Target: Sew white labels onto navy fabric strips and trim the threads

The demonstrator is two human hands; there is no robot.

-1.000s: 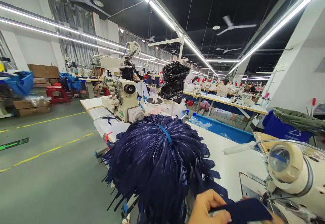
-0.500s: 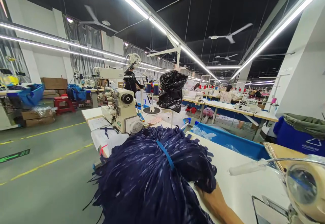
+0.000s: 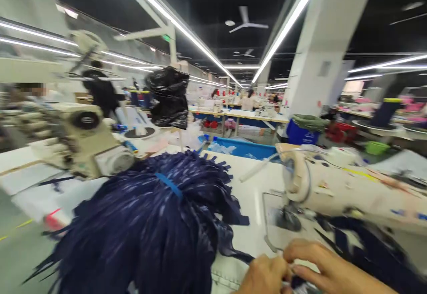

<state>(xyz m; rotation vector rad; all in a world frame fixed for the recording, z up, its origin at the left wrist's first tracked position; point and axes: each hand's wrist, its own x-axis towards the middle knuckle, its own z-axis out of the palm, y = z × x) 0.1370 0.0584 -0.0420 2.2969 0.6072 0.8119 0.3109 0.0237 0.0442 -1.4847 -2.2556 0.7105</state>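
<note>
A big bundle of navy fabric strips (image 3: 150, 223), tied with a blue band (image 3: 168, 185), lies on the white table (image 3: 253, 205) at the left. At the bottom edge my left hand (image 3: 265, 274) and my right hand (image 3: 316, 265) meet, fingers pinched together on a small dark navy fabric piece (image 3: 296, 281) just in front of the cream sewing machine (image 3: 333, 187). More navy fabric (image 3: 363, 249) trails under the machine at the right. The picture is blurred by motion.
A second sewing machine (image 3: 83, 138) stands at the far left of the table. A black plastic bag (image 3: 168, 98) hangs on a stand behind the bundle. A blue bin (image 3: 247, 148) sits beyond the table. Other people work at distant tables (image 3: 248, 102). A white pillar (image 3: 320, 54) rises at the right.
The view has swung right and down, so the sewing machine sits in the middle. Both hands have come into view together on the navy piece; before, only my left forearm showed.
</note>
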